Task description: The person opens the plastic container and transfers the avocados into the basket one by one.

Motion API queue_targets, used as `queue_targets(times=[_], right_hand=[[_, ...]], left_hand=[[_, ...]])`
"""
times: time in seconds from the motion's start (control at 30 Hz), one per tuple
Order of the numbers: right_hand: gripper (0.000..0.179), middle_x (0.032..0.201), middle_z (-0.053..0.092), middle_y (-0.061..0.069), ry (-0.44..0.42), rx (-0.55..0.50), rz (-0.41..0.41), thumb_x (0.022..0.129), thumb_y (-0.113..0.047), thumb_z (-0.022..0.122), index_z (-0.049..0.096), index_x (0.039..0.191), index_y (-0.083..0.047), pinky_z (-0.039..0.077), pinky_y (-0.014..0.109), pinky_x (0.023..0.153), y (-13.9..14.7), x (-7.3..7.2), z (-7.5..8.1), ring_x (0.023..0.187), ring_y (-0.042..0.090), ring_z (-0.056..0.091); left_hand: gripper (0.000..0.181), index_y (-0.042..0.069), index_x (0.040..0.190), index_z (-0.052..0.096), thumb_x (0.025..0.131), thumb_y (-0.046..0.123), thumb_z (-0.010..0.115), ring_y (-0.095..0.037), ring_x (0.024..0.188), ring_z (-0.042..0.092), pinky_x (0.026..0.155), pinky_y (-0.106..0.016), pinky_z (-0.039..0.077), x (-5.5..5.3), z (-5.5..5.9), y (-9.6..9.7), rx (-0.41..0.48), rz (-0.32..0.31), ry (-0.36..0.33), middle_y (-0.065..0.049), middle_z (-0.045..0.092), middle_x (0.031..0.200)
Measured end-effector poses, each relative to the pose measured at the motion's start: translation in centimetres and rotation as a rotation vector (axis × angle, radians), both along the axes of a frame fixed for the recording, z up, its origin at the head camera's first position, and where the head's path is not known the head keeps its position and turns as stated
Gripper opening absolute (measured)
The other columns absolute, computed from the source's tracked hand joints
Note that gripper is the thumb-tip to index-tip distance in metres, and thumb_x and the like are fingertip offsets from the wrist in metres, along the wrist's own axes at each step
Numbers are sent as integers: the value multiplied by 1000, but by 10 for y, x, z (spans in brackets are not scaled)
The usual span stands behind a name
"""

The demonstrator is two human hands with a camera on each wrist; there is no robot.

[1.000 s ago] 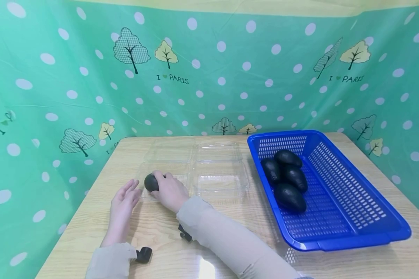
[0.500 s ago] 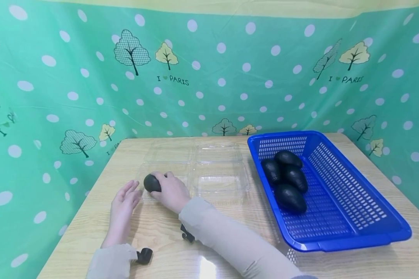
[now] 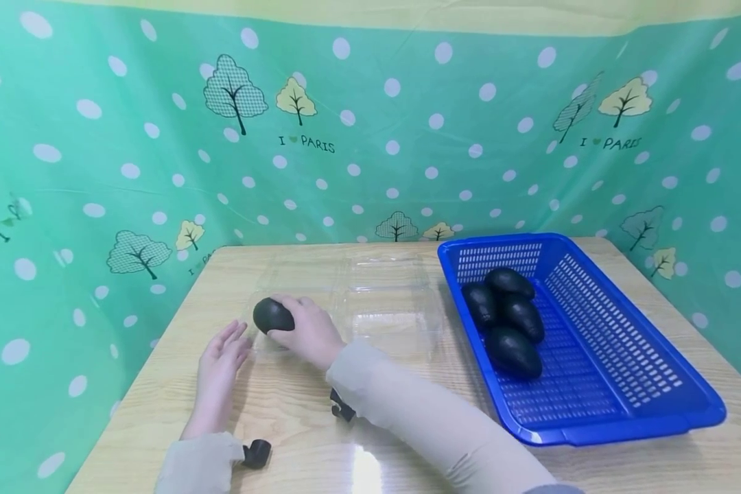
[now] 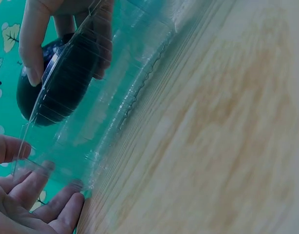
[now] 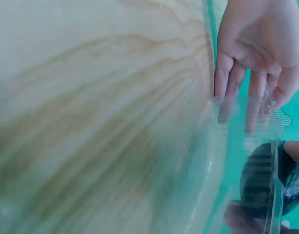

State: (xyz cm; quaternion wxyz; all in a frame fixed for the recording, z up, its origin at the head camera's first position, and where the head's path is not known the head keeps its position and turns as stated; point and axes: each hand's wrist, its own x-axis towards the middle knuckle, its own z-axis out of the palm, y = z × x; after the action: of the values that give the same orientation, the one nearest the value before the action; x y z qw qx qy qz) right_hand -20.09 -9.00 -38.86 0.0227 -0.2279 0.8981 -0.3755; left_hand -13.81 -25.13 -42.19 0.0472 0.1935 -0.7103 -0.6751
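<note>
A dark avocado (image 3: 273, 316) is gripped from above by my right hand (image 3: 309, 333), thumb on one side and fingers on the other. It is over the near left section of a clear plastic clamshell container (image 3: 390, 325), whose see-through wall crosses it in the left wrist view. My left hand (image 3: 220, 357) is at the container's left end, palm turned inward and fingers loosely extended. In the right wrist view the left fingers (image 5: 254, 92) overlap the plastic end wall. The left thumb (image 4: 13, 149) lies right at the rim in the left wrist view.
On the right stands a blue plastic basket (image 3: 617, 429) with slotted walls; several more avocados (image 3: 512, 351) lie along its left side. Everything rests on a wooden table (image 3: 296, 439). A green patterned curtain (image 3: 401, 123) hangs behind it and at both sides.
My right hand has risen slightly and shifted a little to the right with the avocado, and more of the avocado shows. My left hand has stayed nearly still.
</note>
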Motion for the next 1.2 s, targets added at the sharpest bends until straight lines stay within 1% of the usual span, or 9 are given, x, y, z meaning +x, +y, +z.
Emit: queue_targets(times=[0.2,0.5,0.7,0.9,1.2], right_hand=[[64,138,58,4,-21,-44,7,88,-34,75,46,146,-34,55,41,99,5,-1,11,121,24,61],[64,134,60,4,-52,-105,11,88,-35,75,47,145,-34,56,41,97,10,1,23,119,24,61],[63,140,58,5,-27,-114,28,88,-33,74,47,145,-30,55,41,99,16,-1,34,123,24,59],[63,141,58,2,2,-117,33,88,-32,75,48,145,-29,54,40,101,22,-6,43,125,22,59],[64,140,58,5,18,-112,1,89,-33,74,47,146,-27,54,42,101,36,-15,55,124,24,59]], left_hand=[[61,16,158,21,104,22,47,-19,150,29,124,-36,30,0,2,0,-3,9,6,-2,28,163],[60,15,158,20,104,23,46,-20,150,28,125,-38,29,1,3,2,-18,4,10,-3,27,164],[60,15,158,20,104,21,46,-20,150,27,125,-37,29,2,4,2,-15,7,5,-3,26,164],[59,15,157,21,104,22,46,-21,150,28,125,-37,29,1,3,1,-16,10,9,-3,27,164],[60,15,158,19,105,22,45,-22,150,27,125,-37,28,1,1,0,-10,0,17,-3,26,164]])
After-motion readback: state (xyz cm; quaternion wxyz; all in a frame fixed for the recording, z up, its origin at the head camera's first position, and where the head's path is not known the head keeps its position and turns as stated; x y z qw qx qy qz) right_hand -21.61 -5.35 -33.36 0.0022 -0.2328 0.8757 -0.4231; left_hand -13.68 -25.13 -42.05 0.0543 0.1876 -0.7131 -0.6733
